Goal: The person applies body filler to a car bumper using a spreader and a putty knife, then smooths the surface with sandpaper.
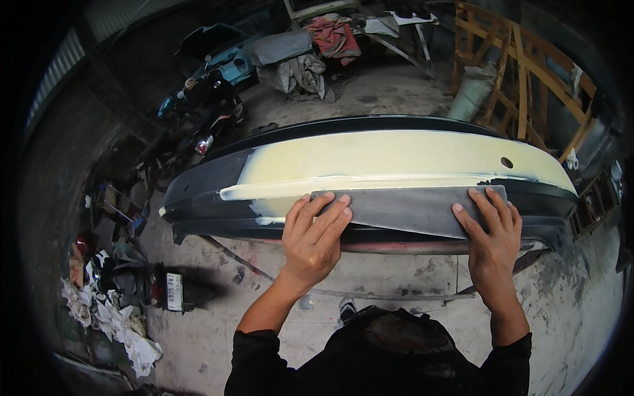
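A long car bumper [396, 155] lies across the view in front of me, with pale yellow filler or primer over much of its dark surface. Against its near face rests a dark grey strip that looks like sandpaper [409, 210]. My left hand [314, 234] holds the strip's left end, fingers laid over it and pressing it to the bumper. At the other end my right hand [492, 234] grips it, thumb and fingers spread over the surface. The underside of the strip is hidden.
Below the bumper is a curved stand bar [389, 295] over the concrete floor. Motorcycles [214, 112] stand at the left, one near a pile of white rags [135, 336]. A covered object [284, 49] sits at the back, with a wooden frame [518, 72] at the far right.
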Tool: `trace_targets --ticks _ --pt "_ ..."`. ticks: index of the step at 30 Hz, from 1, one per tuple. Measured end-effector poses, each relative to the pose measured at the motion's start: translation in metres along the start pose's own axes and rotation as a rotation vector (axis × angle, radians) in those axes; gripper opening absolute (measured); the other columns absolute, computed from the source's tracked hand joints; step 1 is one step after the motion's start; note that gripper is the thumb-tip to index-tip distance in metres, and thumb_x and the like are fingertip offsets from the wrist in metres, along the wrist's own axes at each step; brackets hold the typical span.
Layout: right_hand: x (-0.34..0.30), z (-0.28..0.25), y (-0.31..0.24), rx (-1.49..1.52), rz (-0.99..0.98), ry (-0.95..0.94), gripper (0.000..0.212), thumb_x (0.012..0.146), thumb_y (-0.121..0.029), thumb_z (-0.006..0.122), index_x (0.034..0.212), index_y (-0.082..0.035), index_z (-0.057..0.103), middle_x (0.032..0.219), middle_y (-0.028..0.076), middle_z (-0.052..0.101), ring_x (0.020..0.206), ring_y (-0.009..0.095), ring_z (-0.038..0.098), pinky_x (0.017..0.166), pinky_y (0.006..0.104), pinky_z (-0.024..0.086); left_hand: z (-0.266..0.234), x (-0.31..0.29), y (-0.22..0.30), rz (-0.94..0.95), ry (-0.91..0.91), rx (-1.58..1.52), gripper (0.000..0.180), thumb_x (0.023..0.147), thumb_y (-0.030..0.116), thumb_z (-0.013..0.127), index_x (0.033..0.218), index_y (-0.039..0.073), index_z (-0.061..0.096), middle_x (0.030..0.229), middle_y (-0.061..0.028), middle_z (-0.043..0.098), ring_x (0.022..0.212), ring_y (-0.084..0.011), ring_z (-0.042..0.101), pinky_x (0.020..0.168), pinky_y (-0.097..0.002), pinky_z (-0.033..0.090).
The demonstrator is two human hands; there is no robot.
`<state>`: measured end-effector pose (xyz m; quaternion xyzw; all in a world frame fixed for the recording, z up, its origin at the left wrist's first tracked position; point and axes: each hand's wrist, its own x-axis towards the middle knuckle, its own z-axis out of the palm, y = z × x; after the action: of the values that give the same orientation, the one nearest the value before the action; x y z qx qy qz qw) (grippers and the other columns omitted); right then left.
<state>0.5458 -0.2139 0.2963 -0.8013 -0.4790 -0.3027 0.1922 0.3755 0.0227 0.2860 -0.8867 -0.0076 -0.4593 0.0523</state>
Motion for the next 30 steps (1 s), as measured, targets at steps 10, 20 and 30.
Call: trace_targets --ticks 10,20,30 --pt "0.013 0.001 -0.002 0.010 -0.009 0.019 0.047 0.074 0.001 0.062 0.116 -0.022 0.067 0.129 0.008 0.055 0.124 0.031 0.048 0.101 0.0522 0.031 0.001 0.007 -0.010 -0.005 0.033 0.021 0.028 0.073 -0.006 0.062 0.098 0.004 0.068 0.109 -0.0082 0.069 0.105 -0.0284 0.062 0.095 -0.0431 0.042" --pt "0.014 0.004 0.000 0.021 0.008 -0.018 0.048 0.075 0.001 0.062 0.117 -0.022 0.066 0.131 0.009 0.054 0.125 0.031 0.046 0.102 0.0525 0.030 0.006 0.008 -0.011 -0.020 0.012 0.028 0.026 0.073 -0.006 0.062 0.097 0.004 0.069 0.108 -0.0074 0.070 0.105 -0.0277 0.062 0.096 -0.0421 0.041" --pt "0.000 0.004 -0.003 0.013 0.004 -0.053 0.045 0.075 0.000 0.062 0.115 -0.021 0.067 0.128 0.010 0.055 0.124 0.031 0.047 0.098 0.0550 0.032 0.002 -0.006 0.000 -0.025 -0.033 0.039 0.030 0.070 -0.011 0.062 0.095 0.005 0.067 0.107 -0.0074 0.070 0.105 -0.0278 0.063 0.092 -0.0405 0.043"
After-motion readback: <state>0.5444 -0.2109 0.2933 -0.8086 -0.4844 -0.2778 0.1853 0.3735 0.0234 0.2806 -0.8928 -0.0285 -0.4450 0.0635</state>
